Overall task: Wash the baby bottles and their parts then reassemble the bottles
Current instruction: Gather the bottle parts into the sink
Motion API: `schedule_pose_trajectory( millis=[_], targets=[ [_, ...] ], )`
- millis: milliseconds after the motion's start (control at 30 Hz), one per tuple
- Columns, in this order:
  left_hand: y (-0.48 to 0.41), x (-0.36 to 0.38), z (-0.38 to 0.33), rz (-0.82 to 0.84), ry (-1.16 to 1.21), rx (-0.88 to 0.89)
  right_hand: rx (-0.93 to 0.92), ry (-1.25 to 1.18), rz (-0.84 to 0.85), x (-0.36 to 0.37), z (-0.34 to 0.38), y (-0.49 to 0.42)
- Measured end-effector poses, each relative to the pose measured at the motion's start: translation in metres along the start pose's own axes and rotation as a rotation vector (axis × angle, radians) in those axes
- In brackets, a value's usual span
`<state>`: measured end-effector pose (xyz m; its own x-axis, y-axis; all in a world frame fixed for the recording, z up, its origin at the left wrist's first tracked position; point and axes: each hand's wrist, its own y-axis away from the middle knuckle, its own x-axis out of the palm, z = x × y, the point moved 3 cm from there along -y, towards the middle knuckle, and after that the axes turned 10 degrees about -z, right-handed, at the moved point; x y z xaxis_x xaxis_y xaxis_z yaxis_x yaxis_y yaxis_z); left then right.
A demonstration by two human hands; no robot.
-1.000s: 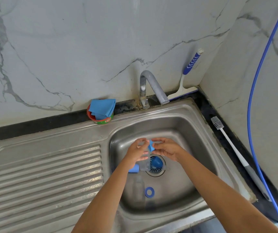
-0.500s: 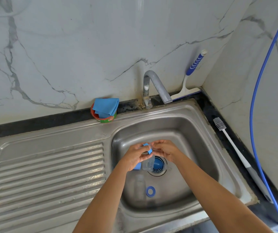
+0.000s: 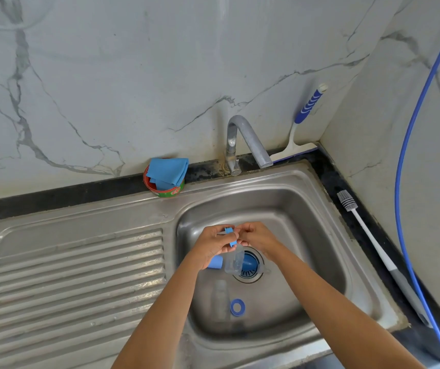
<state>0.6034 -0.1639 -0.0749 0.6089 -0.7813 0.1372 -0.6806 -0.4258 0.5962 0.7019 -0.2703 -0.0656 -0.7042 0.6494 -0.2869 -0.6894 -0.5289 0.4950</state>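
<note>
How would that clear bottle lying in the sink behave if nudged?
Probably rolls: the bottle lies on its side on the smooth steel floor of the sink. Likely light, since it looks like thin, empty clear plastic. Possibly slippery if wet, though I can't see water.

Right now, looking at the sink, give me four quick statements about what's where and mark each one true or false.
1. Both the left hand and the right hand hold a small blue part above the sink basin. True.
2. The bottle brush lies inside the basin. False: it lies on the black counter, right of the basin.
3. A blue ring lies on the basin floor beside a clear bottle. True.
4. The blue cloth is spread over the draining board. False: it sits on the red tub.
</note>
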Motion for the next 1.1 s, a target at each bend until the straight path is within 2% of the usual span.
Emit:
schedule_pose_trajectory(
  millis=[100,267,367,467,567,667,833,967,1033,1100],
  targets=[
    [0.0,0.001,-0.002,-0.017,0.074,0.012,-0.064,0.012,-0.046,-0.005,0.008,-0.003],
    [-0.001,0.004,-0.002,-0.074,0.147,0.037,-0.176,0.045,-0.282,-0.008,0.011,-0.002],
    [-0.002,0.004,-0.005,-0.101,0.128,0.06,-0.18,-0.021,-0.314,-0.005,0.008,-0.001],
    [-0.003,0.004,-0.009,-0.112,0.119,0.074,-0.195,-0.082,-0.3,-0.001,0.005,0.0],
    [-0.004,0.006,-0.013,-0.108,0.094,0.088,-0.218,-0.039,-0.291,0.003,0.004,0.002],
    [-0.004,0.007,-0.015,-0.112,0.077,0.086,-0.146,-0.053,-0.252,0.009,-0.001,0.002],
    [-0.005,0.007,-0.009,-0.072,0.097,-0.005,0.034,-0.209,-0.031,0.013,-0.007,-0.003],
    [-0.005,0.009,-0.01,-0.03,0.109,-0.031,0.15,-0.484,-0.02,0.01,-0.006,-0.005],
    [-0.01,0.006,-0.007,-0.098,0.149,-0.07,0.164,-0.528,-0.038,0.008,-0.006,-0.008],
    [-0.016,0.001,-0.001,-0.219,0.184,-0.15,0.186,-0.473,-0.07,0.009,-0.011,-0.014]
  ],
)
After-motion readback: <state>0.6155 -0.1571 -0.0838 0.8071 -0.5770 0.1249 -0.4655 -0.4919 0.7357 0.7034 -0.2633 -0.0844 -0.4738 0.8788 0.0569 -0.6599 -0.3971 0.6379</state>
